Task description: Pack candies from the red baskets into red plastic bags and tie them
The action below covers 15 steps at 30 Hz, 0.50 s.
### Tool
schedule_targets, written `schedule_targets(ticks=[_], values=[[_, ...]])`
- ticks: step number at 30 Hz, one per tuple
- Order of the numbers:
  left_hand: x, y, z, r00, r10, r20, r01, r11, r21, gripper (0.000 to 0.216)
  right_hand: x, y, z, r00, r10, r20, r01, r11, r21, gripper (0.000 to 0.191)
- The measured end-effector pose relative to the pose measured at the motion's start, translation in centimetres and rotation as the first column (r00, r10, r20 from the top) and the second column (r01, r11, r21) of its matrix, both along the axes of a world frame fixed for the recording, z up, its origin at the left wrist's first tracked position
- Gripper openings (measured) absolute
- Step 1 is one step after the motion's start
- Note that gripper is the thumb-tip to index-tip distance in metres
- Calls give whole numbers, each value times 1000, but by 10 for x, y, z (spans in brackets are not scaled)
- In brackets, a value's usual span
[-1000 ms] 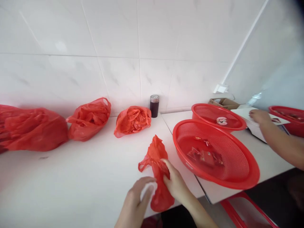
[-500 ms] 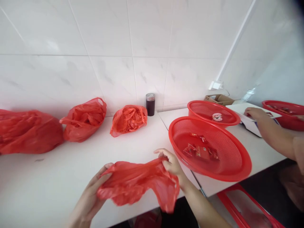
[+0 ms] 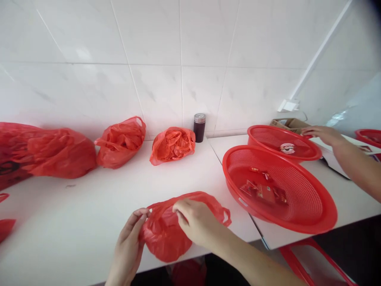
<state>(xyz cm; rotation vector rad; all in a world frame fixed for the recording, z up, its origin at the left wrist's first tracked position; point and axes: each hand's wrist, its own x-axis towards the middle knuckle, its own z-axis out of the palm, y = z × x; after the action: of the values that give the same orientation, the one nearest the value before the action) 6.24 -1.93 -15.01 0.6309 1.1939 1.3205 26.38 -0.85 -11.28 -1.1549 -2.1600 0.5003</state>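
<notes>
A thin red plastic bag point(image 3: 168, 240) lies at the table's front edge, its mouth spread and a loop handle sticking out to the right. My left hand point(image 3: 131, 238) pinches the bag's left rim between thumb and fingers. Over the bag's mouth is my right hand point(image 3: 196, 222), its fingers curled together; what they hold, if anything, is hidden behind the hand. Right of the bag stands a large red mesh basket point(image 3: 320, 210) with several small red packets point(image 3: 264, 193) at the bottom.
Red bags point(image 3: 64, 157) stuffed with more red plastic line the wall. A dark lidded tumbler point(image 3: 199, 129) stands behind. A second red basket point(image 3: 253, 131) holds a pale round item. A co-worker's hand point(image 3: 323, 134) reaches over it beside a white device point(image 3: 342, 163).
The bag came down onto the table and opened out. My right hand moved left from its right end to over its mouth. The co-worker's hand moved left toward the rear basket. The view shifted left.
</notes>
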Motion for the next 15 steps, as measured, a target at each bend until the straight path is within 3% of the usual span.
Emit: schedule_targets(ticks=[2,5,7,9,12,15], values=[[2,-6,0,971,-68,-229,71,997,4,29,-6,2,-22,980,-8,200,9,1000,-4,19],[9,-12,-7,749,-149,-646,232,972,44,19,-5,7,-42,930,29,367,-11,999,-51,9],[13,-11,-15,565,-215,-797,382,924,22,12,1,7,-44,922,101,374,-61,991,-117,22],[11,-7,-22,410,-294,-863,483,873,-68,30,10,9,-42,919,180,352,-111,972,-207,47],[-8,5,-25,249,-221,-943,386,916,-113,53,30,14,-43,924,232,305,-115,927,-356,82],[-33,15,-17,159,-60,-986,202,979,-27,66,48,20,-43,943,183,276,-56,910,-412,92]])
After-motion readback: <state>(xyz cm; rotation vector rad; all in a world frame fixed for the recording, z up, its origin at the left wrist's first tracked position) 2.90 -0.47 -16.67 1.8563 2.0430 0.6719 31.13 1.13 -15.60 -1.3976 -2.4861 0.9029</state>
